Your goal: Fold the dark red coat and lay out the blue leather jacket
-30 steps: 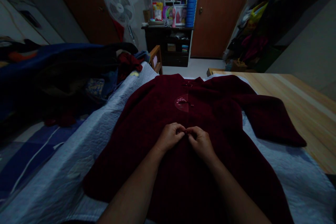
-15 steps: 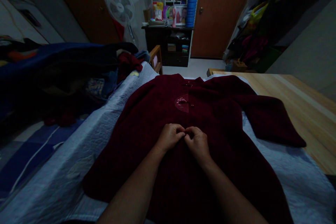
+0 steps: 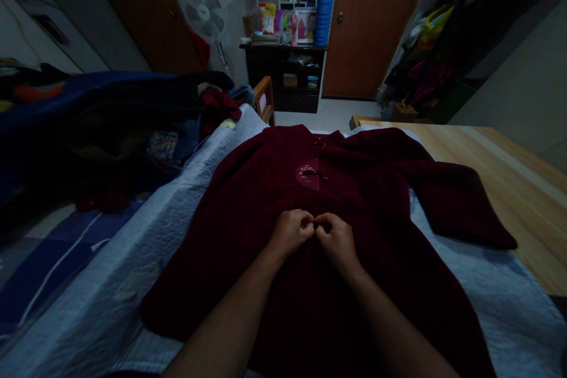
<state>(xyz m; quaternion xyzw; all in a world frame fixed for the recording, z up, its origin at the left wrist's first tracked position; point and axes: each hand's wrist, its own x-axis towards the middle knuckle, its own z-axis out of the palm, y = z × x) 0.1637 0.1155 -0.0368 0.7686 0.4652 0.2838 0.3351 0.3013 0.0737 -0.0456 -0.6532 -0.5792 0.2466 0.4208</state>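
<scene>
A dark red coat (image 3: 354, 189) lies spread out, front side up, on a pale blue quilted cover (image 3: 177, 212). Its right-side sleeve stretches toward the wooden board. Near the collar, a half-round patch (image 3: 309, 174) with a knot fastening shows on the front. Over the middle of the front opening, my left hand (image 3: 293, 231) and my right hand (image 3: 336, 239) meet, fingers pinched together and fingertips touching or nearly so. What the fingertips grip is too small and dark to make out.
Piled clothes (image 3: 110, 124) lie at the left beside a blue checked cloth (image 3: 48, 266). A wooden board (image 3: 500, 171) is at the right. Behind stand a fan (image 3: 204, 12), a dark cabinet (image 3: 283, 77) and a wooden chair (image 3: 266, 100).
Both hands have shifted very slightly to the right, with small changes in how the fingers pinch. The coat lies as before.
</scene>
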